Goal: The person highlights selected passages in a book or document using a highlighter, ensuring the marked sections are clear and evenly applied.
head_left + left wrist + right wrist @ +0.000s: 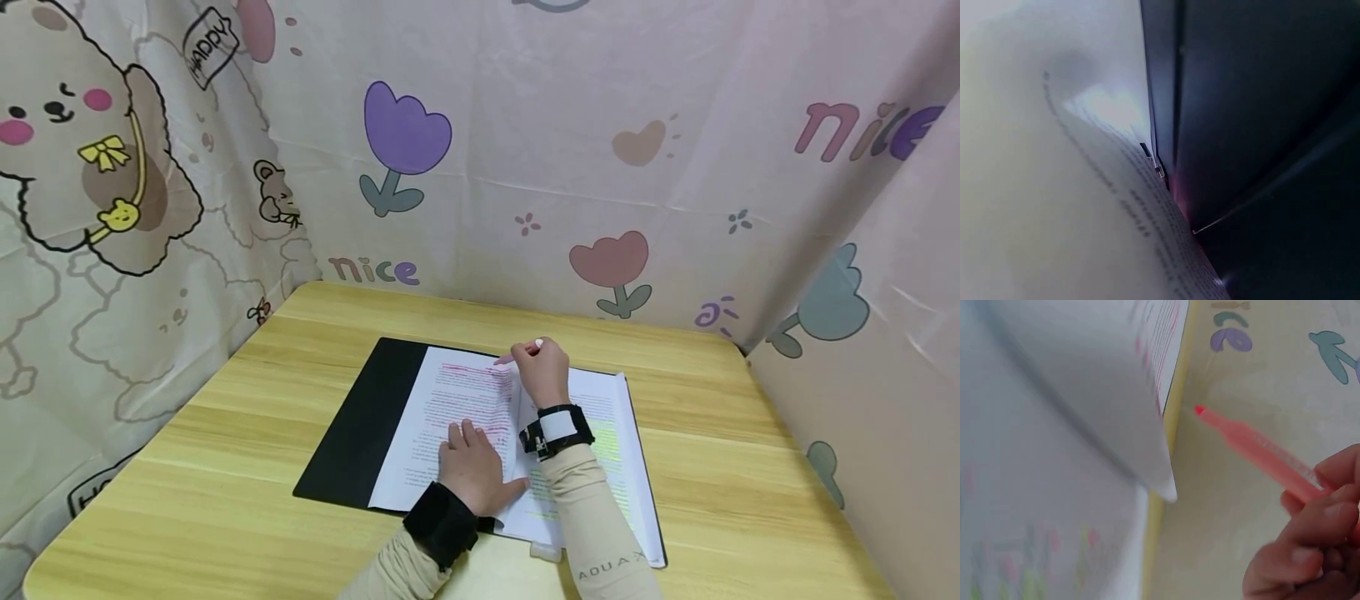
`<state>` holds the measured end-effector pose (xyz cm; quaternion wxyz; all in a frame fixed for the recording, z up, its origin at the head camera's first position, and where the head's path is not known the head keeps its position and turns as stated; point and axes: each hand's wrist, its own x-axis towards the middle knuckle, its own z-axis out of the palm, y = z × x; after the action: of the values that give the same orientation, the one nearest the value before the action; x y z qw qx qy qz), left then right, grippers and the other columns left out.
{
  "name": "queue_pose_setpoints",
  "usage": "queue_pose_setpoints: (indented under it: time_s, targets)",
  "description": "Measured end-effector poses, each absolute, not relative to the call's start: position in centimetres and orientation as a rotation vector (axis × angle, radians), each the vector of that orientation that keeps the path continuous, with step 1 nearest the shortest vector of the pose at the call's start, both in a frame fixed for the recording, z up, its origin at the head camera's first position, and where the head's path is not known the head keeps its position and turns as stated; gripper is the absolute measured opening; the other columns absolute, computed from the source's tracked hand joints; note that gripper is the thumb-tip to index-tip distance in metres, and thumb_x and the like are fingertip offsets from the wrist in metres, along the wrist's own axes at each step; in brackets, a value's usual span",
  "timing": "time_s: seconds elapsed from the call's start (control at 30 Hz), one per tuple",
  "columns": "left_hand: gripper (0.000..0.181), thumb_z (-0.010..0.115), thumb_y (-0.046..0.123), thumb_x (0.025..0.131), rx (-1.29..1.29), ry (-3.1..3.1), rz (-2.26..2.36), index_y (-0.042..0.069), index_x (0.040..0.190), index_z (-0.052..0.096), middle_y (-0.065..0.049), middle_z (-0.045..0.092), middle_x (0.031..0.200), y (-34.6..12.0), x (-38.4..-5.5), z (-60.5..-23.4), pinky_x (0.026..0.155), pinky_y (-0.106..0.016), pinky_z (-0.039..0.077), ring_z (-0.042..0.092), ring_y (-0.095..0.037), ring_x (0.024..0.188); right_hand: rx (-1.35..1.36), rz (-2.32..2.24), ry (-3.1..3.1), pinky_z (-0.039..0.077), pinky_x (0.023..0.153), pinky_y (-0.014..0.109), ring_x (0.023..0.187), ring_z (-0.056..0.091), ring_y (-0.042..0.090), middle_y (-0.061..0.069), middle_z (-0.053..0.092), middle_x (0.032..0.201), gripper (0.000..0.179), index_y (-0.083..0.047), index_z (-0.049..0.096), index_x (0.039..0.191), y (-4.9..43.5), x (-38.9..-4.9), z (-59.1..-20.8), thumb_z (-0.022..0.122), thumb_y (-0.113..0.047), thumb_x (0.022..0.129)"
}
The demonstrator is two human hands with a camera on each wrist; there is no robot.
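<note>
My right hand (546, 371) pinches a pink highlighter (1266, 453) over the top of the left printed page (397, 479). The uncapped tip points left, close to the upper lines of text. Pink strokes mark several lines on this page; yellow ones show on the right page (626, 467). Lower on the left page rests my left hand (476, 471), fingers extended and thumb out toward the right page. Both pages lie in an open black folder (360, 425). The left wrist view holds only blurred printed paper (1022, 187) beside a dark surface; no fingers show there.
The folder lies on a light wooden table (712, 475). A small pale object (545, 552) sits at the folder's front edge, by my right sleeve. Printed curtains (510, 167) hang behind the table and at both sides.
</note>
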<state>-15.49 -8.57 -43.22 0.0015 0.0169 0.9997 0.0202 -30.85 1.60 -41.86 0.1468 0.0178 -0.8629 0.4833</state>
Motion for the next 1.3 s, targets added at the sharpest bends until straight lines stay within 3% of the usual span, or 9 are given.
queue_pose_setpoints:
  time_s: [0.27, 0.5, 0.63, 1.0, 1.3]
  targets:
    - [0.102, 0.064, 0.079, 0.081, 0.064, 3.164, 0.059, -0.008, 0.134, 0.062, -0.029, 0.053, 0.137, -8.7, -15.3, -43.3, 0.096, -0.052, 0.047, 0.048, -0.045, 0.128, 0.128, 1.923, -2.363, 0.032, 0.051, 0.026, 0.055, 0.046, 0.013, -0.002, 0.053, 0.06, 0.035, 0.011, 0.067, 0.087, 1.1, -31.4, -43.6, 0.067, -0.023, 0.096]
    - [0.102, 0.062, 0.079, 0.082, 0.071, 3.16, 0.054, -0.008, 0.134, 0.062, -0.03, 0.052, 0.137, -8.7, -15.3, -43.2, 0.096, -0.052, 0.047, 0.049, -0.046, 0.128, 0.085, 2.268, -2.212, 0.046, 0.056, 0.025, 0.058, 0.052, 0.011, 0.0, 0.057, 0.064, 0.029, -0.007, 0.066, 0.073, 0.7, -31.7, -44.2, 0.069, -0.023, 0.098]
    - [0.101, 0.063, 0.079, 0.081, 0.079, 3.173, 0.052, -0.008, 0.133, 0.063, -0.029, 0.053, 0.135, -8.8, -15.2, -43.2, 0.095, -0.051, 0.048, 0.05, -0.045, 0.126, 0.122, 2.35, -2.186, 0.049, 0.059, 0.027, 0.06, 0.055, 0.012, 0.003, 0.061, 0.068, 0.029, -0.005, 0.067, 0.079, 0.4, -31.8, -44.4, 0.07, -0.026, 0.099]
    - [0.102, 0.063, 0.078, 0.082, 0.088, 3.173, 0.064, -0.009, 0.136, 0.061, -0.03, 0.052, 0.139, -8.8, -15.1, -43.0, 0.098, -0.053, 0.046, 0.049, -0.047, 0.13, 0.325, 2.341, -2.335, 0.042, 0.056, 0.022, 0.065, 0.058, 0.01, 0.014, 0.073, 0.086, 0.036, 0.008, 0.074, 0.108, 0.3, -32.0, -45.4, 0.074, -0.027, 0.098]
    - [0.102, 0.064, 0.078, 0.082, 0.078, 3.163, 0.072, -0.009, 0.135, 0.061, -0.031, 0.052, 0.14, -8.8, -15.2, -43.1, 0.099, -0.053, 0.046, 0.049, -0.047, 0.13, 0.4, 2.258, -2.473, 0.038, 0.057, 0.022, 0.071, 0.06, 0.013, 0.011, 0.076, 0.091, 0.03, -0.001, 0.078, 0.11, 0.2, -32.0, -45.5, 0.07, -0.028, 0.101]
